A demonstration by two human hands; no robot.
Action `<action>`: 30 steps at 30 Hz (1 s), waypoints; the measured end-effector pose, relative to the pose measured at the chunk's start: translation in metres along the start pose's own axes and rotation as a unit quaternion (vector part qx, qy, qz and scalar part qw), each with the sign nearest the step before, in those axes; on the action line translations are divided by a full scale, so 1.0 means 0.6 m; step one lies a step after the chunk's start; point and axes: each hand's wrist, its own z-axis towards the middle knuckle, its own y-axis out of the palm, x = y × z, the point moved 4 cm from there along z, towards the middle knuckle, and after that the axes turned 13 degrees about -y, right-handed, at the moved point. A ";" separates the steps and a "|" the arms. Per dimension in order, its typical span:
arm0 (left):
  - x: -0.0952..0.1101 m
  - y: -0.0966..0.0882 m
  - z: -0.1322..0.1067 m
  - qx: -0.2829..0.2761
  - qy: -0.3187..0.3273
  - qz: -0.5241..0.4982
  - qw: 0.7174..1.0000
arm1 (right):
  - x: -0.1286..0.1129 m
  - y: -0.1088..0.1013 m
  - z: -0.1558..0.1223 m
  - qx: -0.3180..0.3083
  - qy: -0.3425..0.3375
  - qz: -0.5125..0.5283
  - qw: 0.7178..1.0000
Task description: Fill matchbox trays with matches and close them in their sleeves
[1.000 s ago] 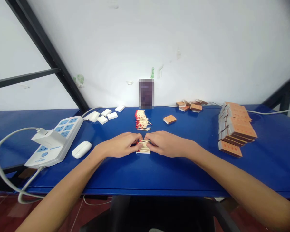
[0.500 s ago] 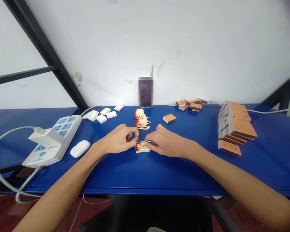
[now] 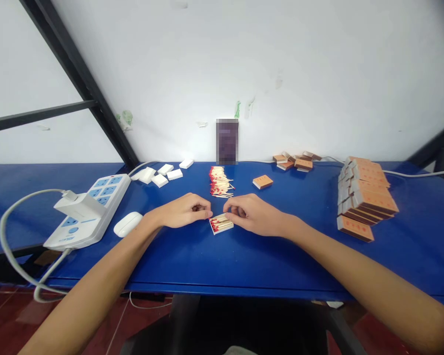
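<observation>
Between your two hands is a small white open-topped cardboard tray [image 3: 224, 230], filled with red-headed wooden matches [image 3: 219, 225]. It appears to lie on the glossy blue bench [image 3: 222, 261], turned slightly so its left end sits closer to you, its red heads all to the left. Your bare left hand [image 3: 187, 210] is at the tray's left end, the thumb tip by its far corner; your bare right hand [image 3: 257, 214] is at the right end, the thumb over that end. On each hand the fingers are half curled, with a small gap between thumb and forefinger and no match visible in it. Whether any of them grip the tray's edges, you cannot tell. Working from both ends likely keeps the light tray steady and the sticks in line.

Just beyond the tray lies a loose pile of red-headed matches [image 3: 220, 183], heads also mostly left, probably so they need no turning. Beyond the tray to the right is a single orange cardboard matchbox [image 3: 262, 182]; farther right of it, a stack of orange-topped matchboxes [image 3: 372, 190] seems set aside from your forearm. Left of the tray and beyond it are blank white cardboard pieces [image 3: 160, 181], perhaps grouped within left-hand reach.
</observation>
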 end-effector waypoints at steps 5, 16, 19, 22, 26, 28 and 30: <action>-0.008 0.000 -0.001 -0.037 -0.006 -0.030 0.999 | 0.004 0.015 0.000 0.021 -0.001 0.024 0.999; -0.005 0.005 0.002 -0.025 -0.002 -0.007 1.000 | 0.012 0.031 0.000 0.030 -0.026 0.022 0.999; -0.006 0.006 0.004 -0.014 -0.006 -0.001 1.000 | 0.013 0.034 0.000 0.023 -0.021 0.008 0.999; -0.005 0.006 0.005 -0.002 -0.005 0.007 1.000 | 0.012 0.035 0.000 0.014 -0.019 -0.012 1.000; -0.003 0.008 0.006 0.007 -0.012 -0.003 1.000 | 0.007 0.038 0.002 0.003 -0.017 -0.039 0.999; -0.003 0.008 0.006 0.011 -0.018 -0.007 1.000 | 0.006 0.039 0.003 0.004 -0.017 -0.047 0.999; -0.003 0.008 0.007 0.016 -0.021 -0.008 1.000 | 0.006 0.040 0.003 0.005 -0.018 -0.050 0.999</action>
